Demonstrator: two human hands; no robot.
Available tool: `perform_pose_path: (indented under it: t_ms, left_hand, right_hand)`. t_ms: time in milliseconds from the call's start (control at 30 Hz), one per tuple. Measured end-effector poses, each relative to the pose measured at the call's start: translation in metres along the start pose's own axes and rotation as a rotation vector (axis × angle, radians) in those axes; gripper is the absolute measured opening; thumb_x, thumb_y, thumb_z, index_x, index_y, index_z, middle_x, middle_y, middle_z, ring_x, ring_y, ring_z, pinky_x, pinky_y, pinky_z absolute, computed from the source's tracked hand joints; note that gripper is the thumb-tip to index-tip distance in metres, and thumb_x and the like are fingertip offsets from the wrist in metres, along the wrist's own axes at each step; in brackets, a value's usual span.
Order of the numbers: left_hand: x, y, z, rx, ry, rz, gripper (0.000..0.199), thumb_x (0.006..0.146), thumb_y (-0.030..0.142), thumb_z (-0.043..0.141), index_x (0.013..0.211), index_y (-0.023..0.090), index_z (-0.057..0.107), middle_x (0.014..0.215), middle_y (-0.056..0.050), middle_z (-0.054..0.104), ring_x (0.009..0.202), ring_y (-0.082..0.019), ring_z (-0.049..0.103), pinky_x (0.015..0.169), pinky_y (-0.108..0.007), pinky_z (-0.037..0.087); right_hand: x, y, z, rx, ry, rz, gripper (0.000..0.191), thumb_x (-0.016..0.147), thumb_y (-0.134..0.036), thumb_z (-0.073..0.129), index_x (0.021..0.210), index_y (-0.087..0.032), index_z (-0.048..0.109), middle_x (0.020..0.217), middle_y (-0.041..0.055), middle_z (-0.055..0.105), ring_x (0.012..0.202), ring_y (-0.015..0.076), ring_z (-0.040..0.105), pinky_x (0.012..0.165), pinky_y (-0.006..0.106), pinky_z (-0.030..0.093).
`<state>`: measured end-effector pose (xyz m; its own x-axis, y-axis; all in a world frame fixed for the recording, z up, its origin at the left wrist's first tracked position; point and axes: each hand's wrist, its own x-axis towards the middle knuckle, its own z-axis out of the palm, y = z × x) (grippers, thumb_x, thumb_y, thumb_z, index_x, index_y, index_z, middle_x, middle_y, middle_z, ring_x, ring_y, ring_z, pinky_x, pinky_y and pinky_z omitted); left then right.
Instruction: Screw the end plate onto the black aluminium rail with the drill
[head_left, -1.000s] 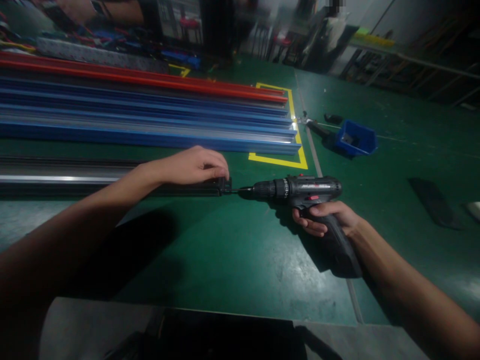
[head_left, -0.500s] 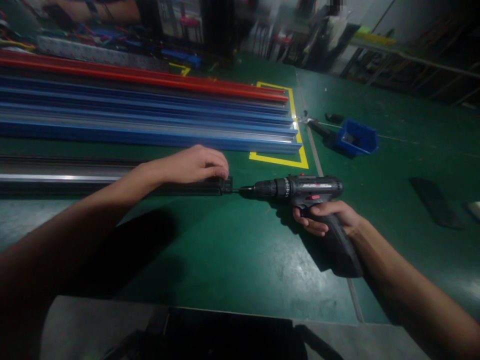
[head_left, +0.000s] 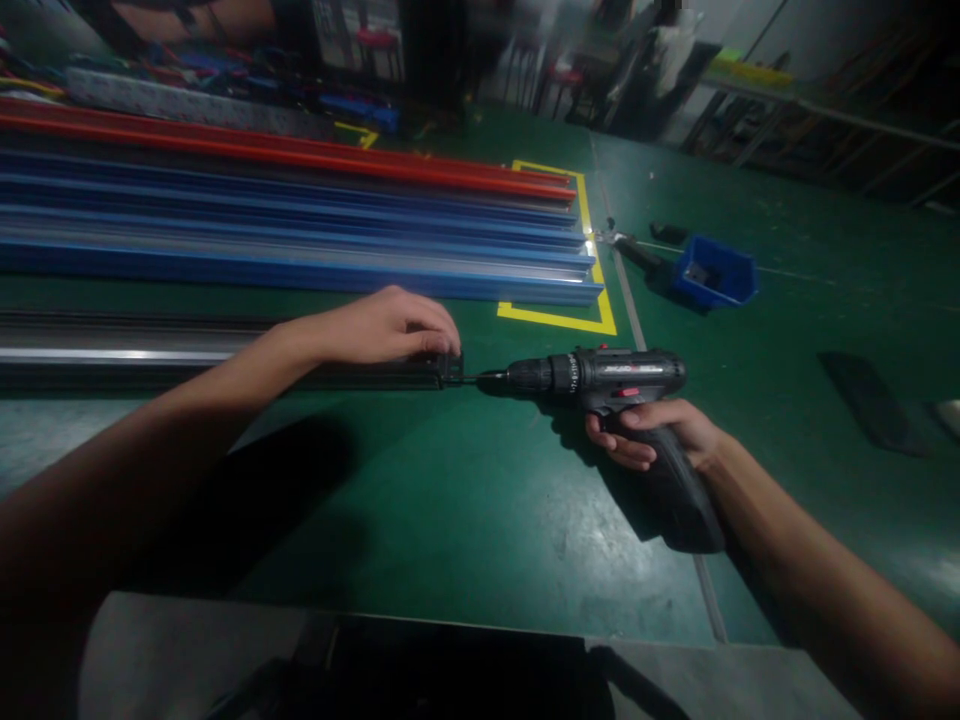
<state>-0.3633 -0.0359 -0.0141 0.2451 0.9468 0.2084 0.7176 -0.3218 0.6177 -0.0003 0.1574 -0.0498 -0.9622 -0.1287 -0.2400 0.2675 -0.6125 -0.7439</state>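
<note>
My right hand (head_left: 660, 435) is wrapped around the grip of a black cordless drill (head_left: 622, 375). The drill lies level and points left, its bit (head_left: 470, 379) meeting the end of a long dark metal profile (head_left: 375, 377). At that end sits a small black end piece (head_left: 452, 367). My left hand (head_left: 397, 328) is closed over the profile's end, thumb and fingertips bent down onto the end piece. Whether the bit sits in a screw is too small to make out.
Behind the profile lie several blue profiles (head_left: 360, 265) and a red one (head_left: 375, 160), their ends inside yellow tape (head_left: 562, 322). A blue bin (head_left: 716, 272) and a dark flat object (head_left: 870, 400) are at the right. Another person's arm (head_left: 217, 22) shows at the far left, near wires.
My left fingertips have shifted very slightly right over the end piece. The drill and my right hand have stayed almost still.
</note>
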Motion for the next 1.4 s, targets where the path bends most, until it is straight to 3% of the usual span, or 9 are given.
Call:
perform_pose_path:
  t_ms: [233, 633, 1167, 1400]
  left_hand:
    - [-0.0019, 0.0014, -0.0003, 0.023, -0.004, 0.012, 0.024, 0.099, 0.038, 0.064, 0.108, 0.026, 0.082, 0.111, -0.002, 0.082, 0.099, -0.016, 0.075, 0.090, -0.023, 0.054]
    - [0.0006, -0.0022, 0.0015, 0.049, -0.006, 0.015, 0.026, 0.099, 0.039, 0.060, 0.090, 0.023, 0.079, 0.095, 0.000, 0.080, 0.087, -0.014, 0.073, 0.081, -0.022, 0.052]
    - [0.0009, 0.0004, 0.0011, 0.062, -0.013, 0.002, 0.025, 0.098, 0.035, 0.058, 0.088, 0.023, 0.077, 0.093, 0.000, 0.079, 0.086, -0.014, 0.072, 0.081, -0.025, 0.051]
    - [0.0013, -0.0010, 0.0012, 0.067, -0.014, 0.006, 0.025, 0.098, 0.035, 0.058, 0.086, 0.023, 0.077, 0.093, 0.000, 0.079, 0.084, -0.014, 0.072, 0.080, -0.024, 0.051]
  right_hand:
    - [-0.0010, -0.0020, 0.0022, -0.006, 0.042, 0.031, 0.029, 0.091, -0.024, 0.073, 0.109, -0.002, 0.075, 0.090, 0.0094, 0.068, 0.052, 0.0049, 0.051, 0.054, 0.019, 0.055]
    - [-0.0004, -0.0009, 0.0016, 0.013, 0.038, 0.023, 0.030, 0.091, -0.024, 0.072, 0.109, 0.000, 0.075, 0.089, 0.0102, 0.070, 0.052, 0.0047, 0.053, 0.054, 0.018, 0.055]
    - [0.0003, -0.0019, 0.0056, -0.034, 0.049, 0.023, 0.027, 0.091, -0.026, 0.070, 0.107, -0.005, 0.076, 0.088, 0.0078, 0.069, 0.050, 0.0044, 0.046, 0.051, 0.018, 0.052]
    - [0.0003, -0.0003, 0.0010, -0.007, -0.013, 0.012, 0.029, 0.093, -0.024, 0.068, 0.109, -0.001, 0.074, 0.090, 0.0091, 0.069, 0.051, 0.0043, 0.049, 0.054, 0.018, 0.051]
